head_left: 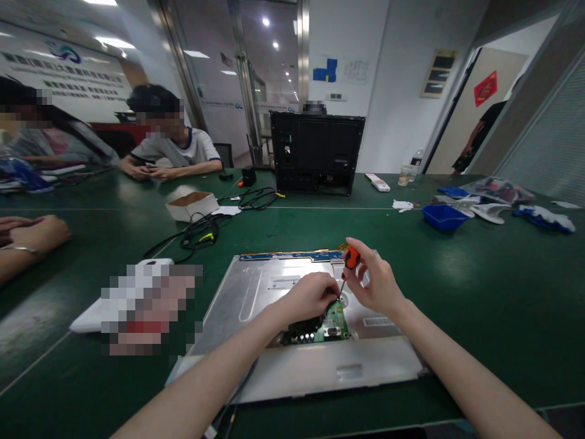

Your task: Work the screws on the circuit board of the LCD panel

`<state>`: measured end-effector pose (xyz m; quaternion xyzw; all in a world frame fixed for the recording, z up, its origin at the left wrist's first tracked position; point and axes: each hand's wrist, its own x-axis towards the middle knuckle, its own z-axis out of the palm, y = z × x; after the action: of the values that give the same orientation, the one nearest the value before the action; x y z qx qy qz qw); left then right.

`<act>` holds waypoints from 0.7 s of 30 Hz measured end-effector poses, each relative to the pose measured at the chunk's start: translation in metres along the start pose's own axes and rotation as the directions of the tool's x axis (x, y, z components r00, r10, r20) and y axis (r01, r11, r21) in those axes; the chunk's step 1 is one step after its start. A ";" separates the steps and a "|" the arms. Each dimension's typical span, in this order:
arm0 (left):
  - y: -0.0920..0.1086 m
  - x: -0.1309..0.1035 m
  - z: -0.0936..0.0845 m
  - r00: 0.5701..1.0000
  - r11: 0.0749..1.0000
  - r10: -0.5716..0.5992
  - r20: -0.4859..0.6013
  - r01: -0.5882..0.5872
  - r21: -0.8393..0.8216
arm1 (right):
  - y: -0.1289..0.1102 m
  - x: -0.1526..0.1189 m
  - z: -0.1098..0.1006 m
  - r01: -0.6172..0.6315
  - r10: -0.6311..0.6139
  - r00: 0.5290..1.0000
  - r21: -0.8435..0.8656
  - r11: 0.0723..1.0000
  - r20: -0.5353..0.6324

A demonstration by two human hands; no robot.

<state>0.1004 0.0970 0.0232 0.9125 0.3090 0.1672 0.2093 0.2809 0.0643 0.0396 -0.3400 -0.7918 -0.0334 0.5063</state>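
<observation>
Grip of the right hand: thumb and fingers pinch the orange-and-black handle of a screwdriver, whose shaft slants down and leftward to the far edge of a green circuit board. Left hand: fingers bent, tips at the board just beside the shaft; because these tips are partly hidden, whether they pinch anything cannot be told. Under the left hand lies a dark part, adjoining the board.

Board and dark part sit on a broad metal panel, which lies flat on the green table directly before the person. A narrow blue strip runs along the panel's far edge; a barcode label lies right of the board.

To the left: a white object, partly masked by pixelation; beyond it, coiled black cables and an open box. At the left margin, another person's hand. Across the table: an upright black housing, with a person in a white shirt seated to its left. To the right: a blue tray and a clear plastic bag.
</observation>
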 end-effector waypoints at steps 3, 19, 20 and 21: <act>0.001 0.000 0.000 1.000 1.000 -0.004 -0.005 0.004 0.001 | -0.001 0.001 0.001 -0.006 0.006 1.000 0.000 1.000 -0.024; 0.001 0.000 -0.001 1.000 1.000 0.005 -0.001 -0.005 0.020 | -0.002 0.001 -0.001 0.029 -0.030 0.999 -0.025 0.999 -0.012; 0.002 0.000 -0.001 1.000 1.000 0.004 -0.002 -0.004 0.025 | -0.002 0.001 0.000 0.028 -0.028 0.999 -0.022 0.999 -0.015; 0.002 -0.001 -0.001 1.000 1.000 0.005 -0.003 -0.005 0.029 | -0.002 0.001 0.000 0.024 -0.024 0.999 -0.023 0.999 -0.023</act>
<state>0.1005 0.0956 0.0251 0.9159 0.3096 0.1647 0.1951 0.2796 0.0633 0.0411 -0.3357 -0.7894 -0.0523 0.5113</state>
